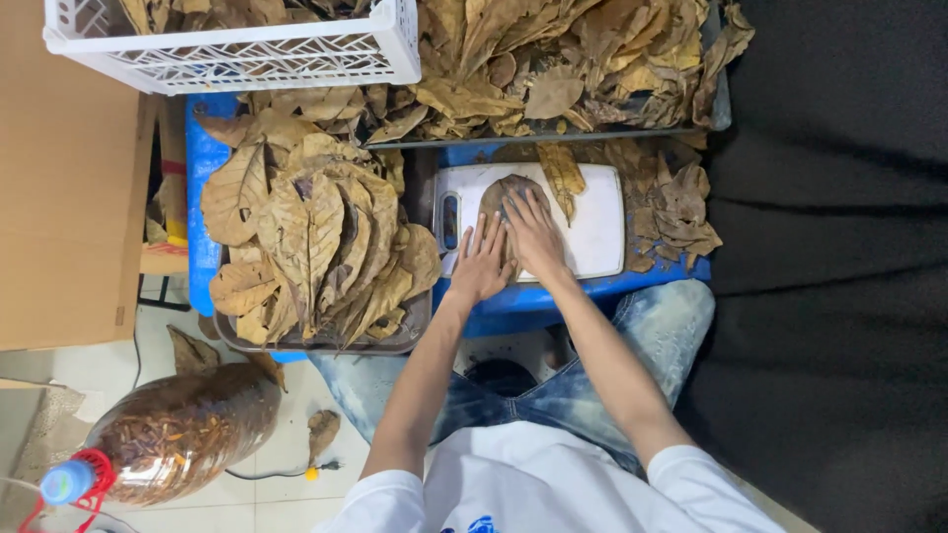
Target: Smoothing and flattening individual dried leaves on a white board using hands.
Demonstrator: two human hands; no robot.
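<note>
from my seat i see a blue table (202,158) running under everything, most of its top buried. across the far side lies a big heap of dry brown leaves (553,59), cut off by the top edge of the view, so i cannot tell how far it goes. a white plastic crate (237,54) sits at the upper left, also cropped, with more leaves inside that i can barely make out through its slots. on the left a dark tray (395,343) is piled with large leaves, so that only its near rim shows. a clear bag (183,424) packed with brown bits lies on the floor below it, beside a bottle with a blue cap (67,482) that is partly out of view. in the middle is a white cutting board (597,232), its near edge hidden by my arms. a single leaf (513,192) lies flat on it; only its far end shows, the rest is under my palms. my left hand (481,265) and right hand (536,235) both lie open, fingers spread, pressing flat on that leaf, side by side and touching, gripping nothing.
</note>
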